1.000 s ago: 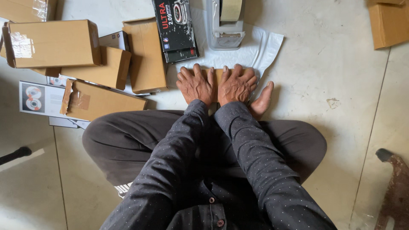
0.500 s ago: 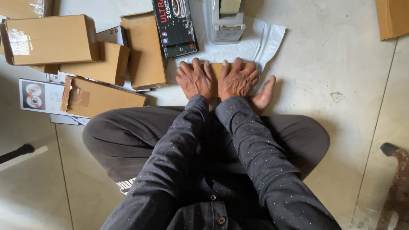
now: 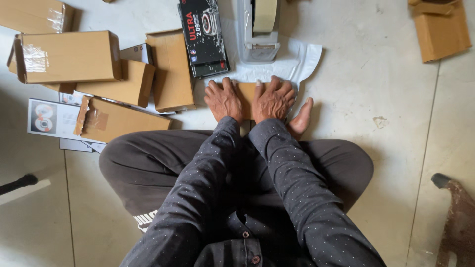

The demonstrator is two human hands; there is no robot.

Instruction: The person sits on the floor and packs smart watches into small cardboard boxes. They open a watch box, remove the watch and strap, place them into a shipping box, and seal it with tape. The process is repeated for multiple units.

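Both the left hand (image 3: 225, 100) and the right hand (image 3: 272, 100) lay flat, pressing a small brown box (image 3: 246, 91) onto white wrapping (image 3: 302, 59) on the floor. It looked closed but unwrapped, with the tape dispenser (image 3: 260, 29) untouched just beyond.

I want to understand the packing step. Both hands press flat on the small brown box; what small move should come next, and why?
Probably the right hand reaches for the tape dispenser just beyond, while the left hand keeps pressing the small brown box, whose top shows no tape.

Both hands, the left hand (image 3: 225, 100) and the right hand (image 3: 272, 100), hid most of a small cardboard box (image 3: 247, 93); the tape dispenser (image 3: 261, 29) was cropped at top centre.
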